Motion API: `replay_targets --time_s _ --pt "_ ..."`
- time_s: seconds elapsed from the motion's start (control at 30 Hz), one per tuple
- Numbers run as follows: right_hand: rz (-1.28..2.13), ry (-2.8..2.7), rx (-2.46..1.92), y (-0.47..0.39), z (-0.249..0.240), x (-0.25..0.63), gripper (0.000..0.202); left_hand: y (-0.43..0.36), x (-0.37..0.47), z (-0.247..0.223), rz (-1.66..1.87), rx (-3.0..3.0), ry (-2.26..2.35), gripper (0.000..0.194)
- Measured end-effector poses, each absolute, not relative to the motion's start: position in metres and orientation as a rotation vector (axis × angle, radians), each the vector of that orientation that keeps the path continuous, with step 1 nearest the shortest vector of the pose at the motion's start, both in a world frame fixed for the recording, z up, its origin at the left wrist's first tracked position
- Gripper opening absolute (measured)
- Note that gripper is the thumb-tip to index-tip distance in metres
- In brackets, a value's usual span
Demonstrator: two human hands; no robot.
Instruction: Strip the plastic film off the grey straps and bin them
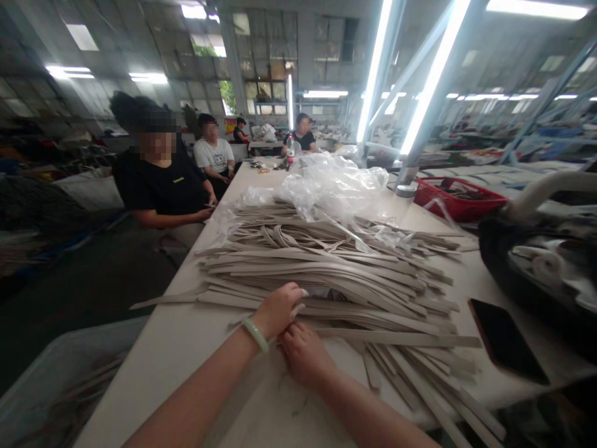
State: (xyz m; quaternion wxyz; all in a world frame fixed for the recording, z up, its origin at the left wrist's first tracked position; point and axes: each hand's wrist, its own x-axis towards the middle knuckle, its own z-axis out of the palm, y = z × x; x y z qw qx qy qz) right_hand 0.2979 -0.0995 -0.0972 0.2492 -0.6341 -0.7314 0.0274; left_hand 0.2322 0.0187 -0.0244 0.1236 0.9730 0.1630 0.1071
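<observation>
Both hands are right at the near edge of a big heap of flat beige strips (326, 274) spread across the middle of the white surface (177, 348): the left hand (278, 309), with a pale bangle (255, 334) on the wrist, has its fingers curled shut on the ends of some strips, and the right hand (304, 353) sits touching it just below, fingers tucked under so I can't tell if they grip anything. Crumpled clear plastic (333, 183) lies on the far end of the pile, a dark phone (506, 341) lies to the right, a red basket (457, 198) is further back, and a person in a black shirt (161, 183) sits along the left side.
</observation>
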Motion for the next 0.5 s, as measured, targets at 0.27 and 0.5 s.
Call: replay_targets --time_s 0.27,0.5 --pt "0.082 -1.998 -1.794 -0.101 -0.096 0.297 0.014 0.038 0.289 -0.051 0.41 3.301 0.0 0.019" --pt "0.119 -2.002 -1.776 -0.098 -0.094 0.3 0.017 0.035 0.277 -0.036 0.626 2.78 0.362 0.02"
